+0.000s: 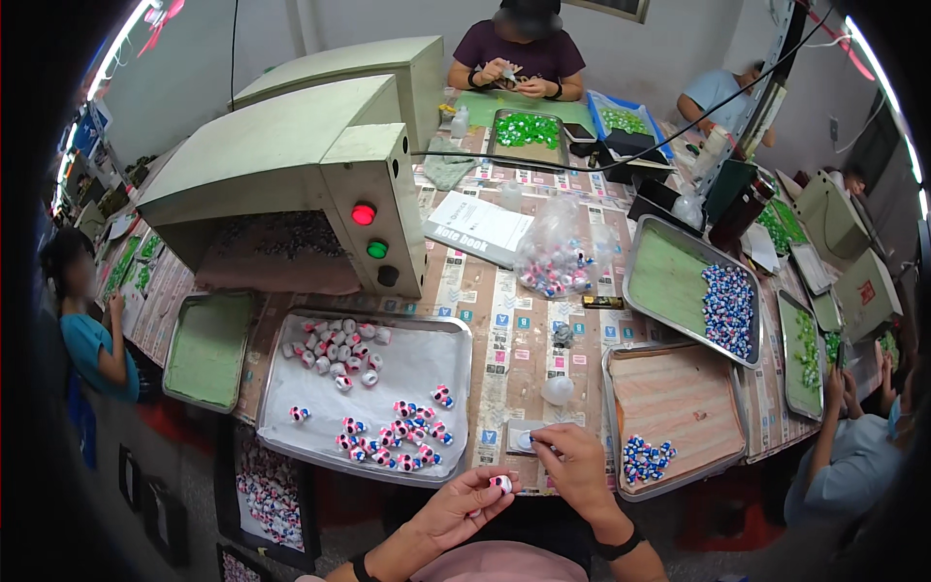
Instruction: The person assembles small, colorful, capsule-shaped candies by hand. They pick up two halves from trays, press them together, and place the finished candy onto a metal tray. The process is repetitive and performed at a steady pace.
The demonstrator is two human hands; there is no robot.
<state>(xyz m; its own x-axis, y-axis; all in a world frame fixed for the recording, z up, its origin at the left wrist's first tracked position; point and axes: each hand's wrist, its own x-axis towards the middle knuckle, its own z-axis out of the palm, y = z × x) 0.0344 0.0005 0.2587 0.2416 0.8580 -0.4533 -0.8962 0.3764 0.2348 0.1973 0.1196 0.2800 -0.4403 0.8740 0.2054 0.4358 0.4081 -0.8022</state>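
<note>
My left hand (456, 511) is closed around a small white-and-pink figurine part (500, 483) with dark marks, held low in front of me. To its right, my right hand (579, 473) has thumb and fingertips pinched together over a small pale dish (523, 438) at the table's near edge; what the pinch holds is too small to make out. Left of my hands, a metal tray (464, 388) lined with white sheet carries plain white-and-pink pieces (341, 351) and pink-white-blue figurines (402, 432). On the right, a brown-lined tray (669, 388) has small blue-and-white pieces (647, 460) in its near left corner.
A small white bottle (558, 390) stands beyond the dish. Behind it lie a bag of pink pieces (560, 260), a notebook (475, 227) and a green-lined tray (669, 281). A large beige machine (281, 165) with red and green lights fills the left. Co-workers sit around the table.
</note>
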